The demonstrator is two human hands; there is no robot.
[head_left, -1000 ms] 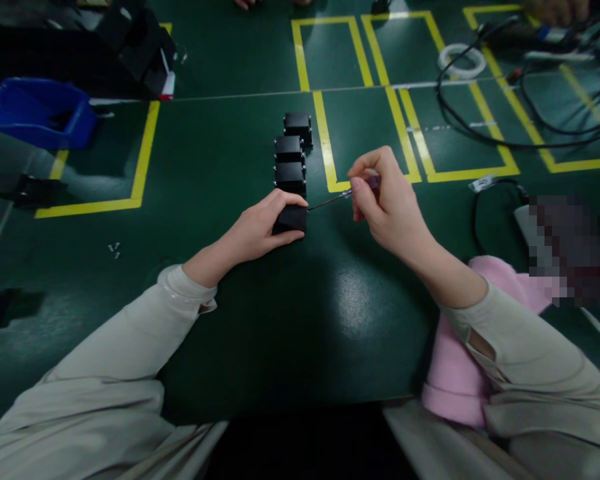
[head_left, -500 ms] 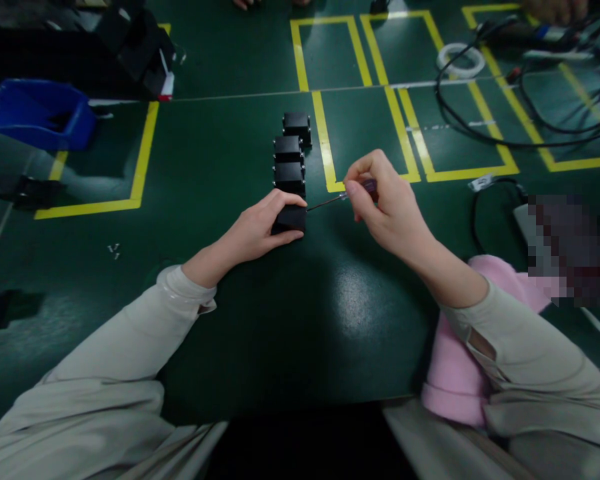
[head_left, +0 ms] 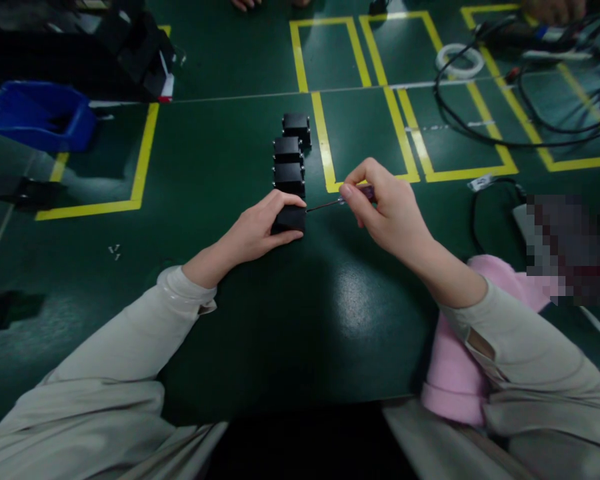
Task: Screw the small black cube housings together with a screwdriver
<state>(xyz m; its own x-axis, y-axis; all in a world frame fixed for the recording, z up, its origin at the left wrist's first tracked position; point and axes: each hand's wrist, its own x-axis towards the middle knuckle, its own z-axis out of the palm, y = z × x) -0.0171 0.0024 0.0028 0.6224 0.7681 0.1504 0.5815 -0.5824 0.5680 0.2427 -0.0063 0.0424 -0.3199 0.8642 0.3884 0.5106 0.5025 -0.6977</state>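
Observation:
My left hand [head_left: 253, 227] is closed around a small black box [head_left: 291, 219] on the green table, thumb on its near side and fingers over its far side. In my right hand [head_left: 383, 203] is a screwdriver [head_left: 325, 204], pinched by its purplish handle. Its thin shaft points left, and the tip meets the right end of the held box. Beyond my left hand, similar black boxes [head_left: 289, 173] stand in a row, with small shiny screw heads at their ends. Several loose screws [head_left: 114, 251] lie on the table to the left.
A blue bin [head_left: 40, 117] and black parts [head_left: 130, 53] are at the far left. Yellow tape [head_left: 333, 187] marks rectangles on the table. Black cables [head_left: 460, 120] and a white tape roll [head_left: 460, 61] lie at right. Pink cloth [head_left: 455, 373] sits under my right forearm. Other people's hands [head_left: 555, 10] show at the far edge.
My right hand's fingers have shifted slightly on the screwdriver handle, with the knuckles a little lower. My left hand and the box have stayed in place.

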